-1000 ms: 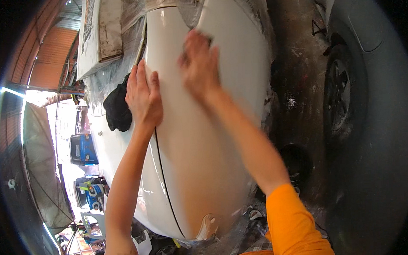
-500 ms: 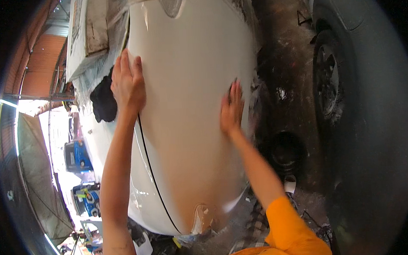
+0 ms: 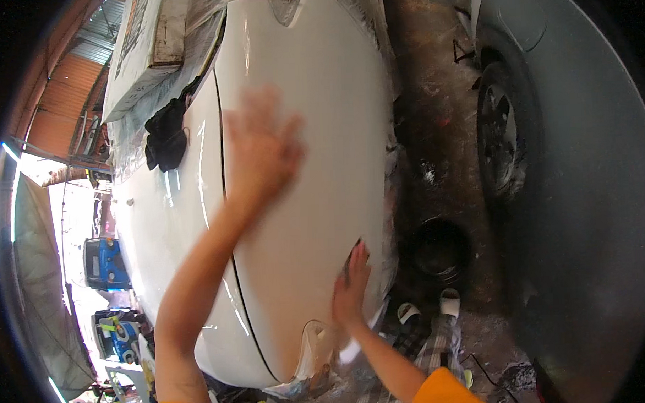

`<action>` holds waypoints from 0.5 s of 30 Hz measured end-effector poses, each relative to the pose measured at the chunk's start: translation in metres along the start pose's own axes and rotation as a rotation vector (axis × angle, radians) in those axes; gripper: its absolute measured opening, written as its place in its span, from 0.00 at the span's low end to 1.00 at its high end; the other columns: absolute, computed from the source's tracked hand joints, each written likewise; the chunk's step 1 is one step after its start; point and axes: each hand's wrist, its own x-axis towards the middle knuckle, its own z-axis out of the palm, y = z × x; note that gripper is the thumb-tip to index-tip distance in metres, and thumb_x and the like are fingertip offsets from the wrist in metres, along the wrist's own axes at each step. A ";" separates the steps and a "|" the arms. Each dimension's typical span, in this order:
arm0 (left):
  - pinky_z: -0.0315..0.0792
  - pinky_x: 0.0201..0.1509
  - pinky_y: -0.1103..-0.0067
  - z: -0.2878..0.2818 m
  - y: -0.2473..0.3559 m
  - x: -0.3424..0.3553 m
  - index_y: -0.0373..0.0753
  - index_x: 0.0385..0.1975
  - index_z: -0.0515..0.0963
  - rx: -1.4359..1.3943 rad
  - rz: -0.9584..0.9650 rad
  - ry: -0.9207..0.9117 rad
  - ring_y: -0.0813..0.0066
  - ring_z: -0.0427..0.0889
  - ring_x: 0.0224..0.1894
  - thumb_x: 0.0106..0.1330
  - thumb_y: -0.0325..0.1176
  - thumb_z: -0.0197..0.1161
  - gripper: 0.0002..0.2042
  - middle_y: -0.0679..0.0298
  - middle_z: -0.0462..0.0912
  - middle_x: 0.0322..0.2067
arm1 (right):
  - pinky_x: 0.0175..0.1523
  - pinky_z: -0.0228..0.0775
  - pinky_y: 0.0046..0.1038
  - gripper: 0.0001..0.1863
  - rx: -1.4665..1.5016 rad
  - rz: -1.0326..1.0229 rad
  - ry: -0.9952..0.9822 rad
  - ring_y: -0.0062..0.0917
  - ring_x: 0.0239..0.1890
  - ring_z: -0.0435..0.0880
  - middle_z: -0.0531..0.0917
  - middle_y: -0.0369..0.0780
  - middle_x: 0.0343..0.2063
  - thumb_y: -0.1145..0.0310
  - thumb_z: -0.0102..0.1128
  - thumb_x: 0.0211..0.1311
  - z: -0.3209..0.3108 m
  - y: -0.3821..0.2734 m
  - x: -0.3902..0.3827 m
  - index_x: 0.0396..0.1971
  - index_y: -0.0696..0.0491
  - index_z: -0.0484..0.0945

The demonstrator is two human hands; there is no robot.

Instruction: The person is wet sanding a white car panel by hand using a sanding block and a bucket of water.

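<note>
A white car body panel (image 3: 327, 130) with a smooth, curved face stretches in front of me, with a dark seam along its left side. Over its left part, near the seam, my left hand (image 3: 264, 150) has its fingers spread and holds nothing. That hand is blurred, so I cannot tell whether it touches the surface. Lower down, by the right edge, my right hand (image 3: 350, 293) lies against the panel. A thin dark pad (image 3: 353, 261) sticks out beside its fingers; most of it is hidden under the hand.
A black cloth (image 3: 165, 136) rests on the car left of the seam, below a worn white box (image 3: 140, 59). Clear plastic sheeting covers parts around the panel. To the right are a black bucket (image 3: 441, 248) on the floor and a grey car (image 3: 585, 192) with its wheel (image 3: 501, 131).
My left hand has moved right from the seam, over the panel. My right hand has slid down toward me along the right edge with the dark pad. The view has shifted slightly.
</note>
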 end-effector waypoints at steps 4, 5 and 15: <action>0.39 0.77 0.46 0.002 0.103 -0.121 0.55 0.67 0.70 0.033 0.800 -0.632 0.52 0.49 0.77 0.67 0.60 0.54 0.30 0.54 0.54 0.75 | 0.75 0.19 0.59 0.40 0.058 0.039 -0.084 0.48 0.79 0.33 0.38 0.50 0.78 0.53 0.37 0.75 -0.002 0.022 -0.120 0.77 0.58 0.37; 0.38 0.77 0.47 0.006 0.104 -0.140 0.55 0.68 0.69 -0.110 0.964 -0.721 0.54 0.48 0.78 0.67 0.61 0.54 0.32 0.56 0.55 0.75 | 0.75 0.19 0.58 0.40 0.039 0.107 -0.120 0.49 0.79 0.32 0.38 0.51 0.78 0.57 0.40 0.74 -0.005 0.027 -0.121 0.77 0.57 0.37; 0.52 0.75 0.50 0.008 -0.065 0.141 0.61 0.71 0.64 0.264 0.062 -0.078 0.51 0.54 0.76 0.71 0.52 0.57 0.28 0.55 0.53 0.76 | 0.74 0.25 0.65 0.41 -0.013 -0.139 -0.135 0.50 0.79 0.37 0.40 0.52 0.77 0.60 0.49 0.71 -0.019 -0.019 -0.038 0.77 0.55 0.42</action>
